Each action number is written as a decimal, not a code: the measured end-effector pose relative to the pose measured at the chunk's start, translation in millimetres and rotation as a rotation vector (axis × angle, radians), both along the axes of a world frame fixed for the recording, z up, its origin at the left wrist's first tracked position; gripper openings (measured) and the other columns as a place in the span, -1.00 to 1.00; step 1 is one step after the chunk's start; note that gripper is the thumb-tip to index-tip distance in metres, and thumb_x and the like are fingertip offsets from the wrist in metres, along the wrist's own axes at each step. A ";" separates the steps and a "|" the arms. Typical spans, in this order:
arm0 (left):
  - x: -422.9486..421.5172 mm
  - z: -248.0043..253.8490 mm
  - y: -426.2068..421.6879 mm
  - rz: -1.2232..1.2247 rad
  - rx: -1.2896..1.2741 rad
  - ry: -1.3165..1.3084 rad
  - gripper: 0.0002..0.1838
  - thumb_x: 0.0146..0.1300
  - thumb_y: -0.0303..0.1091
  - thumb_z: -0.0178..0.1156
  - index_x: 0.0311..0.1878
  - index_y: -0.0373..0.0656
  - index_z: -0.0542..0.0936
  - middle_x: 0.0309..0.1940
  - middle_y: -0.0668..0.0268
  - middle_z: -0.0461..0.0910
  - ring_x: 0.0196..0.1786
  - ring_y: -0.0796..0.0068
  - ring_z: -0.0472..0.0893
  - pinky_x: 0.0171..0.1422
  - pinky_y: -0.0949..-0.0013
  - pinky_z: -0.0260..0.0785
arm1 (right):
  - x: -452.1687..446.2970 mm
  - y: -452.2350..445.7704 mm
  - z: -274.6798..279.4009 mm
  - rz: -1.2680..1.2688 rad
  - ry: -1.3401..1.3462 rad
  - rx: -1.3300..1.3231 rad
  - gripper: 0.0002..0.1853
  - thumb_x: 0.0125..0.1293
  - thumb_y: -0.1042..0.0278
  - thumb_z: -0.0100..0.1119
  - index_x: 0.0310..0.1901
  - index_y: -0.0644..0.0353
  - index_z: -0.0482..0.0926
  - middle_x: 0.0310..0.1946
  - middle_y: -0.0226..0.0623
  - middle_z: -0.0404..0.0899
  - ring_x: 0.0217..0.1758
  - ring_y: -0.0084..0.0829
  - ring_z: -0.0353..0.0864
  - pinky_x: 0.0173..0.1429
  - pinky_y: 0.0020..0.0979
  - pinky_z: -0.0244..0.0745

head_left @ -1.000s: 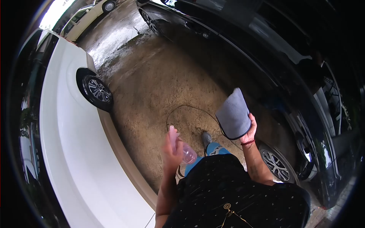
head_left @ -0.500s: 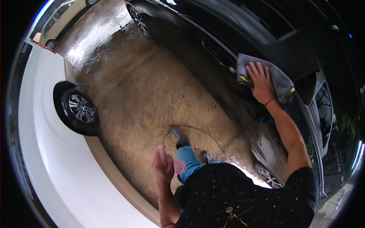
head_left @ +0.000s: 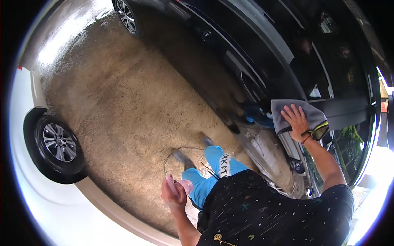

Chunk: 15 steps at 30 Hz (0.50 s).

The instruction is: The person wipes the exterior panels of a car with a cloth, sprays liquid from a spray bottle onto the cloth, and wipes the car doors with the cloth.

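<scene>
My right hand lies flat with fingers spread on a grey microfiber cloth, pressing it against the side of the black car. A yellow-edged fold of the cloth shows beside my wrist. Low and near my body, my left hand is closed around a translucent pink spray bottle. The bottle is partly covered by my fingers, so its trigger cannot be made out clearly.
A white vehicle with a dark tyre stands along my left. Between the vehicles runs a brown concrete floor, wet and shiny at the far end. A thin hose or cable loops on the floor by my feet.
My right hand and the cloth have moved back along the black car, nearer to my body. My view has shifted with my steps. My left hand still grips the bottle.
</scene>
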<state>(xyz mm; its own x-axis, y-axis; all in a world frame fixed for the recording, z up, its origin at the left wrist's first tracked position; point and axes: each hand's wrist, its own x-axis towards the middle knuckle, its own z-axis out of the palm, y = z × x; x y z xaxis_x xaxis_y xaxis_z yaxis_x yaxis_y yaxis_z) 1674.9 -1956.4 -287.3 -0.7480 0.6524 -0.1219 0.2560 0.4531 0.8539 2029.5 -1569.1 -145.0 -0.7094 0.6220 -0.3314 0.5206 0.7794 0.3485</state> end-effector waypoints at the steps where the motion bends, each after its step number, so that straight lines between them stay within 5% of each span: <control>1: -6.6 -2.4 10.3 -0.033 0.016 0.074 -0.63 0.24 -0.52 0.13 0.13 -0.38 0.52 -0.13 -0.09 0.62 -0.13 -0.13 0.65 0.02 0.05 0.52 | -12.3 12.7 -0.8 0.006 -0.010 0.000 0.04 -0.09 0.41 0.32 0.57 -0.11 0.21 0.63 -0.40 0.06 0.71 -0.20 -0.07 0.73 -0.02 -0.31; 7: -40.9 -19.2 56.9 0.009 0.044 0.146 -0.55 0.25 -0.50 0.13 0.22 -0.38 0.44 0.02 -0.14 0.58 0.02 -0.20 0.62 0.16 -0.01 0.49 | -239.1 124.5 -13.3 0.280 0.070 0.090 0.01 -0.01 0.41 0.32 0.57 -0.07 0.18 0.62 -0.35 0.07 0.68 -0.15 -0.01 0.71 -0.05 -0.16; 12: -46.6 -38.0 61.7 0.204 0.021 0.168 -0.54 0.26 -0.52 0.14 0.24 -0.40 0.41 0.02 -0.18 0.59 -0.01 -0.27 0.65 0.12 -0.02 0.54 | -453.1 249.2 -68.5 0.629 0.000 0.246 -0.27 0.24 0.32 0.17 0.50 0.02 0.31 0.60 -0.34 0.13 0.69 -0.15 -0.04 0.68 0.00 -0.09; 13: -52.0 -40.9 62.5 0.239 0.028 0.156 -0.53 0.26 -0.52 0.13 0.25 -0.40 0.41 0.02 -0.17 0.60 -0.01 -0.23 0.66 0.11 0.01 0.55 | -506.2 248.5 -68.3 0.670 -0.142 0.275 -0.42 0.53 0.05 -0.11 0.43 0.24 0.36 0.50 0.17 0.20 0.63 0.10 0.03 0.65 0.00 -0.05; 14: -53.7 -46.2 66.6 0.259 0.006 0.142 -0.53 0.26 -0.52 0.13 0.25 -0.40 0.41 0.02 -0.17 0.60 -0.01 -0.23 0.66 0.11 0.01 0.55 | -525.8 253.1 -96.3 0.694 -0.148 0.253 -0.42 0.53 0.05 -0.11 0.43 0.24 0.36 0.50 0.17 0.20 0.63 0.10 0.03 0.65 0.00 -0.05; 15: -55.0 -50.4 66.7 0.276 -0.023 0.124 -0.54 0.27 -0.51 0.14 0.25 -0.40 0.41 0.02 -0.17 0.60 -0.01 -0.22 0.67 0.11 0.02 0.55 | -532.6 253.5 -126.6 0.639 -0.168 0.291 -0.39 0.40 0.16 -0.02 0.46 0.13 0.34 0.55 -0.07 0.16 0.66 -0.02 -0.01 0.67 0.01 -0.09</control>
<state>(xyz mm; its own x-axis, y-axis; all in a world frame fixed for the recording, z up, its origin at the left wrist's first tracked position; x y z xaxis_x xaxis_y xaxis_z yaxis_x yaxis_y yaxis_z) 1619.8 -1889.7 -337.6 -0.9067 0.4207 -0.0315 0.2219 0.5391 0.8125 1497.0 -1315.6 -271.5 -0.9182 0.1820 -0.3519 -0.0849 0.7773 0.6234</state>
